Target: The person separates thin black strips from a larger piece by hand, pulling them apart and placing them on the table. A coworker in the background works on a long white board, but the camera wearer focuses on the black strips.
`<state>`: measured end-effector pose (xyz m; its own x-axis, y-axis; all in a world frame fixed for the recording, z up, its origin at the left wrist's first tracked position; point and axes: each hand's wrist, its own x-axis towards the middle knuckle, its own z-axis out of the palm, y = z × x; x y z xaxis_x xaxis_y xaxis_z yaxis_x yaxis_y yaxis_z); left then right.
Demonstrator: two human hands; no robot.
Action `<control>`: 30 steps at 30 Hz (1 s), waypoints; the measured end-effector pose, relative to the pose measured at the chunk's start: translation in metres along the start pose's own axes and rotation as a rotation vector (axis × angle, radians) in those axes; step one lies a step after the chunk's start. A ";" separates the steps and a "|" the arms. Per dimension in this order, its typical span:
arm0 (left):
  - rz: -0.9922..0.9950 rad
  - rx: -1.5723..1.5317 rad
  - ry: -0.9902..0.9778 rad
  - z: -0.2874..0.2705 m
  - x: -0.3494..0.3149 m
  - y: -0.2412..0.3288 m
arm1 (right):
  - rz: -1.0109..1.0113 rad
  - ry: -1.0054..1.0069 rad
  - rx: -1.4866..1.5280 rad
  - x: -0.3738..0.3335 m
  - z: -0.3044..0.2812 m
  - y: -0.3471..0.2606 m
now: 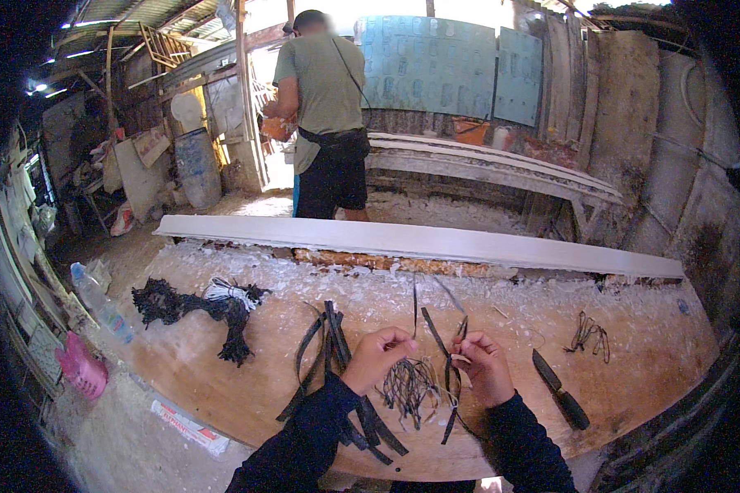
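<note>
My left hand pinches a thin black strip between thumb and fingertips; the strip stands up above the fingers. My right hand is closed on another black strip, which crosses in front of its fingertips and trails down toward the table's near edge. Between the hands lies a loose tangle of thin dark strips. Wider black strips lie beside my left wrist and run partly under that forearm. A black-handled knife rests right of my right hand, untouched.
Bunched black cords and a white string bundle lie at the left of the wooden table. A small strip bundle sits at the right. A long white board borders the far edge. Beyond it, a person stands facing away.
</note>
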<state>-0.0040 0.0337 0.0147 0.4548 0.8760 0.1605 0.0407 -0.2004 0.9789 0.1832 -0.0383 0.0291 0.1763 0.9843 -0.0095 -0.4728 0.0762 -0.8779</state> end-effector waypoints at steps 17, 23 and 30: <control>-0.073 -0.273 -0.118 0.018 -0.007 0.000 | 0.032 -0.155 -0.232 -0.005 0.006 0.013; -0.181 -0.314 -0.114 0.017 -0.007 -0.001 | 0.017 -0.183 -0.251 -0.006 0.007 0.012; -0.156 -0.286 -0.145 0.016 -0.006 -0.001 | 0.000 -0.191 -0.340 -0.006 0.005 0.012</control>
<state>0.0073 0.0213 0.0107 0.5852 0.8109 0.0064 -0.1216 0.0799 0.9894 0.1722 -0.0427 0.0212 -0.0026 0.9986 0.0520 -0.1535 0.0509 -0.9868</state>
